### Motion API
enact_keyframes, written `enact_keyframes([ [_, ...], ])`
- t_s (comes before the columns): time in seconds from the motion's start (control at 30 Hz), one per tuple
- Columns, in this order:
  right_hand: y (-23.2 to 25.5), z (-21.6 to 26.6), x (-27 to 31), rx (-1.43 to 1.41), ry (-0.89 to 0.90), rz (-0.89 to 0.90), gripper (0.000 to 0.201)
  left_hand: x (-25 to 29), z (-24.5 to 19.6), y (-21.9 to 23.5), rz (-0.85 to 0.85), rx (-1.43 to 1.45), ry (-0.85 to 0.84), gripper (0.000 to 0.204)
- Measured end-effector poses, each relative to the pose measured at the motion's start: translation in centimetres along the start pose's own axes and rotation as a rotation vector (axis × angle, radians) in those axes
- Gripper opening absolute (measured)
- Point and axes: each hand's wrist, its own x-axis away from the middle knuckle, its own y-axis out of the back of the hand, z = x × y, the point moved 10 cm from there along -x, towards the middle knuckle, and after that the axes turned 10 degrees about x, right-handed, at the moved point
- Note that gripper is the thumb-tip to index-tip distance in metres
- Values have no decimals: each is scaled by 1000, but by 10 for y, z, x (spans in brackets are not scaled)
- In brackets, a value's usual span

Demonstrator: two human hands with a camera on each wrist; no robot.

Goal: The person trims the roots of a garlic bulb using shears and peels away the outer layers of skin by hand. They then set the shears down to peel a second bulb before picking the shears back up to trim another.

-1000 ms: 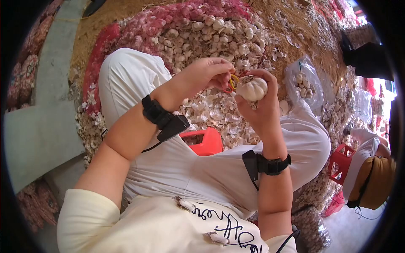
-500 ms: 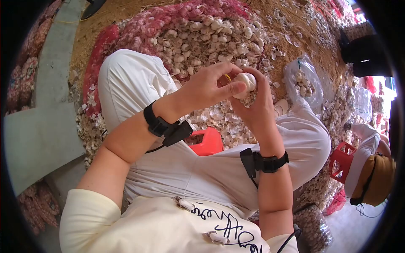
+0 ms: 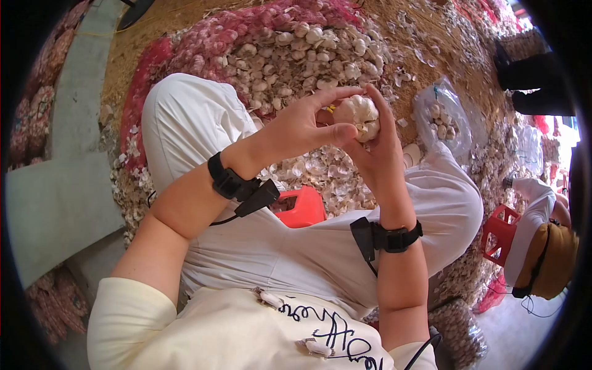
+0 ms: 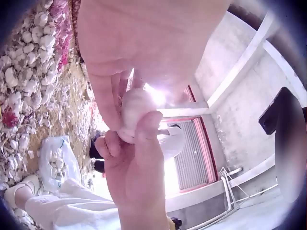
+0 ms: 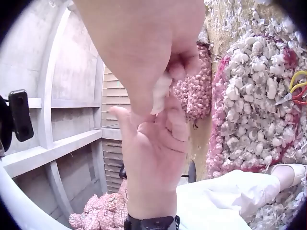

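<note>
A whitish garlic bulb (image 3: pixel 356 111) is held up between both hands above the lap. My left hand (image 3: pixel 305 125) holds it from the left, index finger along its top and thumb at its lower side. From the right, my right hand (image 3: pixel 379 148) grips the same bulb; in the left wrist view its thumb presses on the bulb (image 4: pixel 135 109). Scissors (image 5: pixel 298 91) with yellow and red handles show against the garlic heap in the right wrist view, away from the fingers. In the head view only a yellow bit of them shows behind my left hand.
A garlic heap (image 3: pixel 271 68) in red netting lies ahead, with loose peels (image 3: pixel 314 172) nearer me. A clear plastic bag (image 3: pixel 441 117) of bulbs stands to the right. A red stool (image 3: pixel 302 206) sits between the legs. Another person (image 3: pixel 536 259) is at far right.
The scissors were at my left fingers by the bulb; those fingers are now around the bulb instead. The bulb has been turned in the hands and shifted slightly left and up.
</note>
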Motion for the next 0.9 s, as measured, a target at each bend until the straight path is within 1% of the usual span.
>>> enact_keyframes([
  [0.03, 0, -4, 0, -90, -32, -15, 77, 0, -2, -1, -11, 33, 17, 61],
  [0.07, 0, -5, 0, -90, -31, -15, 77, -1, -4, -2, -22, 66, 33, 66],
  [0.1, -2, -6, 0, -218, -39, 10, 73, -1, -5, -1, -22, 65, 32, 66],
  [0.13, -3, -7, 0, -345, -47, 34, 69, -1, -3, 3, -48, 203, 69, 67],
  [0.17, 1, -7, -1, -345, -45, 33, 69, -1, 1, 6, -73, 341, 105, 69],
  [0.2, 3, -11, -1, -350, -100, 63, 64, -2, 2, 8, -73, 341, 104, 69],
  [0.23, 2, -15, -1, -355, -155, 93, 59, -2, 7, 6, -30, 416, 126, 70],
  [0.27, 3, -14, -1, -299, -94, 81, 50, -1, 11, 3, 12, 491, 149, 72],
  [0.3, 1, -13, 0, -299, -93, 81, 50, -1, 10, 1, 12, 491, 148, 72],
  [0.37, 2, -14, 1, -364, -128, 14, 43, 1, 9, 0, -33, 342, 142, 76],
  [0.4, 4, -13, 1, -364, -128, 13, 43, 1, 7, -1, -32, 343, 142, 76],
  [0.47, 11, -13, 0, -214, -130, -27, 35, 1, 3, -4, -7, 265, 127, 81],
  [0.5, 11, -13, 0, -214, -130, -27, 35, 1, 4, -5, -7, 265, 128, 81],
  [0.57, 15, -17, 2, -264, -132, -79, 25, 1, 8, -5, -24, 315, 129, 84],
  [0.6, 15, -19, 2, -263, -132, -80, 25, 1, 11, -3, -22, 315, 130, 84],
  [0.67, 13, -26, 2, -296, -156, -80, 18, 1, 16, -9, 82, 184, 136, 86],
  [0.8, 10, -18, 2, -301, -166, -68, 17, 3, 19, -14, 56, 288, 190, 87],
  [0.87, 12, -20, 3, -388, -207, -107, 19, 2, 19, -12, 37, 324, 213, 85],
  [0.9, 12, -21, 3, -388, -206, -107, 19, 2, 19, -13, 37, 323, 212, 85],
])
